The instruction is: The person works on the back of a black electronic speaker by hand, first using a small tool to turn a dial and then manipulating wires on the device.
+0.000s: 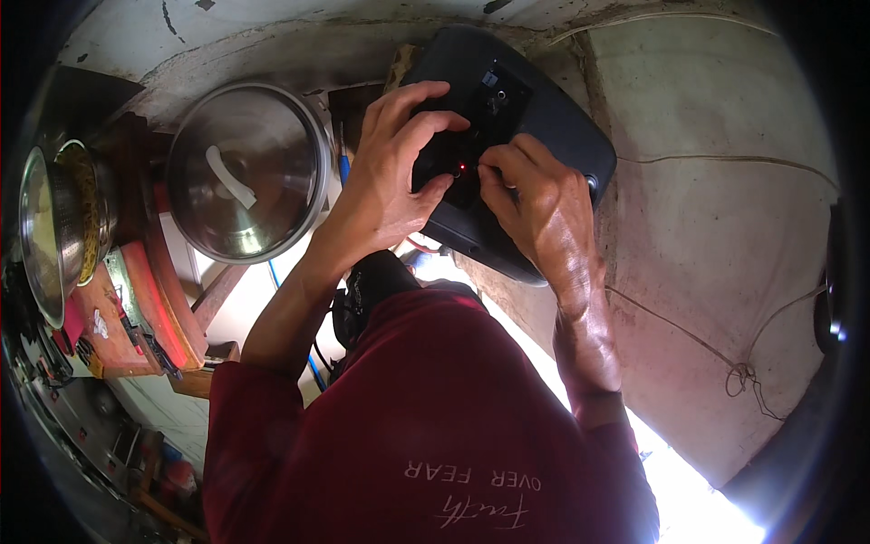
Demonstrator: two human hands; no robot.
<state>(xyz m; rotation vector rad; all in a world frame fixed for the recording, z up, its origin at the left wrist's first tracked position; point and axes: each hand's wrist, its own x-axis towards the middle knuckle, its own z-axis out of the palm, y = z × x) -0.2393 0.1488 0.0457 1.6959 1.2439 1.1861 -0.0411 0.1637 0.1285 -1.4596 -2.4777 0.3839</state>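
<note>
A black boxy device (pixel 555 118) with a recessed control panel (pixel 496 102) and a small red light lies under both hands. My left hand (pixel 399 168) rests over the panel's left side, fingers curved and spread, with the thumb near the red light. My right hand (pixel 542 204) is closed at the panel just right of that light, thumb and index fingertips together; whatever is between them is too small or hidden to make out.
A steel lidded pot (pixel 236 154) sits at left, beside perforated steel bowls (pixel 50 245) on wooden shelving (pixel 154 290). A pale wall (pixel 698 100) with strung cables is at right. My dark red shirt fills the lower middle, and bright light enters at lower right.
</note>
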